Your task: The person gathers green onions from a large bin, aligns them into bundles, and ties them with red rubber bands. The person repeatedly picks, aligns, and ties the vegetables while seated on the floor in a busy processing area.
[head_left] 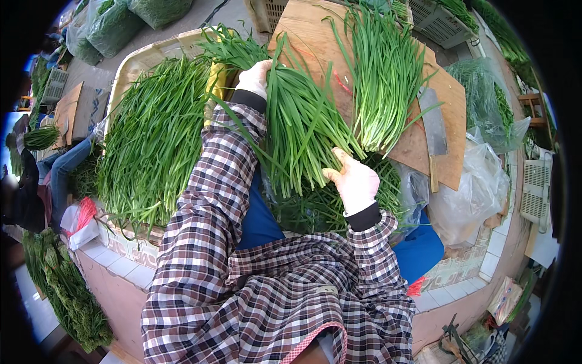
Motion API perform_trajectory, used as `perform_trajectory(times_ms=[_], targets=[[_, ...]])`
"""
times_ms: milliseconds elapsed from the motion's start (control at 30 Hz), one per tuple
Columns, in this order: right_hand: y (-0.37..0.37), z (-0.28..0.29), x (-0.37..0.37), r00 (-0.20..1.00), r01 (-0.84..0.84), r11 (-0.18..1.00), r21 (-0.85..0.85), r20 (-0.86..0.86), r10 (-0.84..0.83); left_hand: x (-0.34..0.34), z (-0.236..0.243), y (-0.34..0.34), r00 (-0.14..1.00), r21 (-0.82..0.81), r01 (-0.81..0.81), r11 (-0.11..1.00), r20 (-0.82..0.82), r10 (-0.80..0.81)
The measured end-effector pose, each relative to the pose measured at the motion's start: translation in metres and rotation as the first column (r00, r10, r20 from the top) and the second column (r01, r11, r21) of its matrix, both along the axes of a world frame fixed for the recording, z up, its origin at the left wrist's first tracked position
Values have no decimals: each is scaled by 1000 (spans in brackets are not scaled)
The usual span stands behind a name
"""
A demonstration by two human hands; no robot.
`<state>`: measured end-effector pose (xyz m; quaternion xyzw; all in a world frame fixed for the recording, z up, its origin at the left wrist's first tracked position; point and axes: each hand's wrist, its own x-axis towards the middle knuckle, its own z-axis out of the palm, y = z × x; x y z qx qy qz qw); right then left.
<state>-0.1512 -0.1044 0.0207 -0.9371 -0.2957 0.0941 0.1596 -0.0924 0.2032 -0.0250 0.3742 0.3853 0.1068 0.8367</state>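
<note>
A loose bunch of long green garlic chives (303,124) lies slantwise between my two hands, over my lap and the near edge of a wooden board (450,103). At its leafy upper end my left hand (254,80), in a pale glove, is closed round the leaves, with most fingers hidden. My gloved right hand (357,184) grips the pale stem ends at the lower right, between thumb and fingers. Another bunch of chives (388,79) rests on the board, pale ends toward me. Right of it lies a cleaver (432,124), wooden handle pointing my way.
To my left stands a cream crate (134,59) heaped with chives. More greens (327,209) lie below the bunch, by my knees. Clear plastic bags (476,194) crowd the right. Other crates (536,193) and bagged greens (112,27) surround me. A person's leg (68,176) shows far left.
</note>
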Motion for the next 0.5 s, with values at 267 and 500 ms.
perform_trajectory(times_ms=[267,500], targets=[[2,-7,-16,995,5,953,302,-101,27,-2,4,-3,1000,1,-12,1000,24,12],[-6,-11,1,932,-272,944,186,295,211,-1,-3,3,1000,-1,16,1000,27,-16]])
